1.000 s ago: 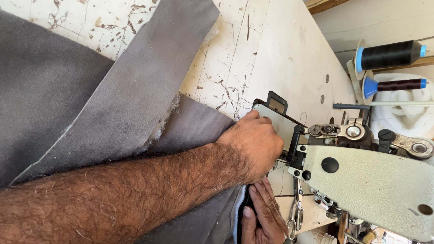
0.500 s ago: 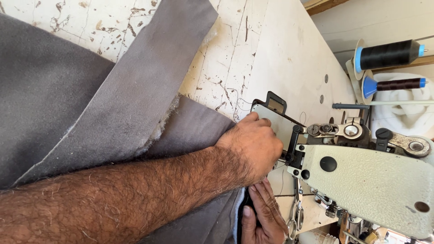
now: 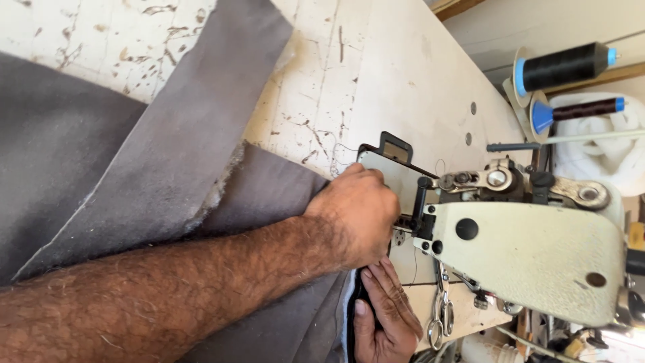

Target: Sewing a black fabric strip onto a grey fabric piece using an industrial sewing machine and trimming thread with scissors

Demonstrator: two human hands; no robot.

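Pressing the soft, limp grey fabric [image 3: 222, 202] flat near the sewing machine [image 3: 537, 262], the left hand [image 3: 356, 215] lies closed on it while the right hand [image 3: 386, 312] pinches its near edge.

Sewing machine head [image 3: 531, 262] blocks the right, bare worn tabletop [image 3: 376, 74] open above fabric [image 3: 168, 175]

Grey fabric [image 3: 168, 175] edge crept slightly toward sewing machine [image 3: 531, 255]; hands barely shifted.

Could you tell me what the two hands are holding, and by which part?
Both hold the grey fabric by its edge at the sewing machine: left hand presses on top, right hand grips the lower edge.
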